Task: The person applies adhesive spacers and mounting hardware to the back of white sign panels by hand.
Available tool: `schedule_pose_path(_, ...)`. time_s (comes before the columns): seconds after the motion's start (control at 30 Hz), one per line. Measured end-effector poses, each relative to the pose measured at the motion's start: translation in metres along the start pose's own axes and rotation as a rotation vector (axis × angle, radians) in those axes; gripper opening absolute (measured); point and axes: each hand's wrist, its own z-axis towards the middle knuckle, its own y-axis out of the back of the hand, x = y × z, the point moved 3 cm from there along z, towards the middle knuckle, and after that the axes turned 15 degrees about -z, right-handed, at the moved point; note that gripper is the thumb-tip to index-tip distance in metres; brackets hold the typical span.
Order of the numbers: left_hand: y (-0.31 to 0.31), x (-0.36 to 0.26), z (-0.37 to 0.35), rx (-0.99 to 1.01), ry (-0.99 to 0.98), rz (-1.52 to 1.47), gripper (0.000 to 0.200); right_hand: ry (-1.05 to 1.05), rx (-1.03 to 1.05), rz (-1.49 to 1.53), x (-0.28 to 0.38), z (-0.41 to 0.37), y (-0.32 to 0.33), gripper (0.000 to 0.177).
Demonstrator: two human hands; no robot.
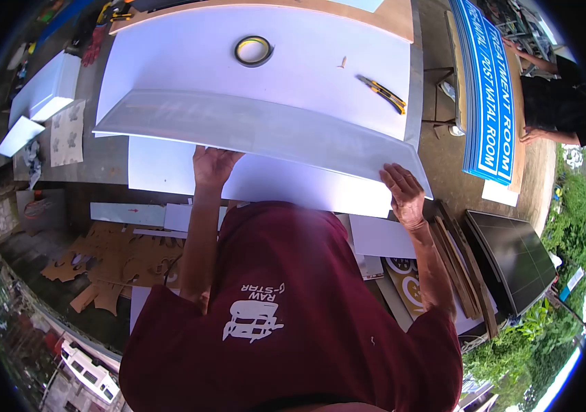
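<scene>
A long, clear plastic sheet (pixel 252 123) spans the space in front of me, tilted slightly down to the right. My left hand (pixel 215 166) is closed at its near edge, with the fingers partly hidden beneath it. At the right end, my right hand (pixel 403 192) grips the same edge, fingers lying over the top. Under the sheet is a large white board (pixel 169 58) on the table. On this board lie a roll of black tape (pixel 254 64), a yellow and black utility knife (pixel 383 94) and a small brownish scrap (pixel 342 62).
Blue signs (pixel 482 89) are stacked on a side table at right, where another person's hand (pixel 532 134) rests. White blocks (pixel 49 82) stand at left. Cut brown cardboard (pixel 114 254) lies below left; wooden strips (pixel 454 268) and a dark panel (pixel 512 257) are at lower right.
</scene>
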Motion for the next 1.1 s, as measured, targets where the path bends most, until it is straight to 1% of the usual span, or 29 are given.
schedule_pose_path(0.03, 0.004, 0.002, -0.005, -0.072, -0.030, 0.011, 0.064, -0.005, 0.013, -0.006, 0.003, -0.011, -0.012, 0.051)
schedule_pose_path(0.1, 0.006, 0.000, -0.015, -0.131, -0.065, 0.005, 0.069, -0.027, 0.022, -0.026, 0.008, -0.029, -0.031, 0.054)
schedule_pose_path(0.13, 0.003, 0.003, -0.022, -0.153, -0.107, 0.077, 0.077, -0.022, 0.045, -0.044, 0.009, -0.034, -0.037, 0.054)
schedule_pose_path(0.23, 0.018, 0.012, -0.031, -0.358, -0.265, -0.053, 0.079, -0.002, 0.069, -0.038, 0.014, -0.050, -0.058, 0.051)
schedule_pose_path(0.27, 0.019, 0.018, -0.034, -0.446, -0.342, -0.046, 0.076, -0.003, 0.063, -0.040, 0.015, -0.054, -0.066, 0.053)
schedule_pose_path(0.37, 0.033, 0.020, -0.029, -0.522, -0.415, 0.428, 0.073, 0.007, 0.075, -0.053, 0.018, -0.060, -0.080, 0.053)
schedule_pose_path(0.43, 0.048, 0.005, -0.026, -0.490, -0.230, 0.706, 0.068, 0.008, 0.126, -0.072, 0.016, -0.066, -0.091, 0.053)
schedule_pose_path(0.5, 0.052, -0.003, -0.028, -0.491, -0.190, 0.829, 0.063, 0.012, 0.198, -0.072, 0.013, -0.070, -0.097, 0.050)
schedule_pose_path(0.57, 0.066, -0.018, -0.024, -0.496, -0.041, 0.888, 0.059, 0.047, 0.174, -0.088, 0.011, -0.069, -0.097, 0.049)
schedule_pose_path(0.6, 0.065, -0.025, -0.025, -0.565, 0.000, 0.921, 0.057, 0.045, 0.194, -0.049, 0.008, -0.066, -0.093, 0.048)
schedule_pose_path(0.7, 0.045, -0.043, -0.019, -0.551, 0.232, 1.490, 0.057, 0.066, 0.230, 0.065, 0.004, -0.055, -0.081, 0.046)
schedule_pose_path(0.73, 0.025, -0.037, -0.015, -0.523, 0.101, 1.546, 0.053, 0.084, 0.233, 0.099, 0.000, -0.056, -0.079, 0.045)
schedule_pose_path(0.77, 0.006, -0.032, -0.012, -0.456, -0.041, 1.619, 0.045, 0.114, 0.231, 0.145, -0.001, -0.055, -0.080, 0.044)
schedule_pose_path(0.8, -0.010, -0.026, -0.005, -0.352, -0.211, 1.600, 0.035, 0.101, 0.213, 0.123, -0.002, -0.057, -0.085, 0.037)
schedule_pose_path(0.83, -0.033, -0.015, -0.001, -0.299, -0.339, 1.604, 0.028, 0.047, 0.221, 0.139, -0.003, -0.057, -0.086, 0.036)
schedule_pose_path(0.87, -0.044, -0.012, 0.012, -0.189, -0.445, 1.702, 0.024, 0.006, 0.174, 0.171, -0.005, -0.054, -0.086, 0.033)
schedule_pose_path(0.9, -0.051, -0.009, 0.029, -0.008, -0.604, 1.770, 0.025, -0.041, 0.151, 0.182, -0.004, -0.049, -0.085, 0.030)
schedule_pose_path(0.93, -0.066, -0.002, 0.044, 0.155, -0.672, 1.835, 0.033, -0.080, 0.134, 0.196, -0.003, -0.046, -0.085, 0.027)
schedule_pose_path(0.97, -0.077, 0.005, 0.064, 0.167, -0.658, 1.903, 0.043, -0.128, 0.118, 0.199, -0.001, -0.041, -0.084, 0.025)
schedule_pose_path(1.03, -0.101, 0.018, 0.098, 0.325, -0.814, 2.062, 0.050, -0.198, 0.098, 0.236, 0.009, -0.033, -0.080, 0.026)
schedule_pose_path(1.1, -0.125, 0.029, 0.132, 0.390, -0.951, 2.183, 0.053, -0.282, 0.072, 0.268, 0.017, -0.027, -0.075, 0.026)
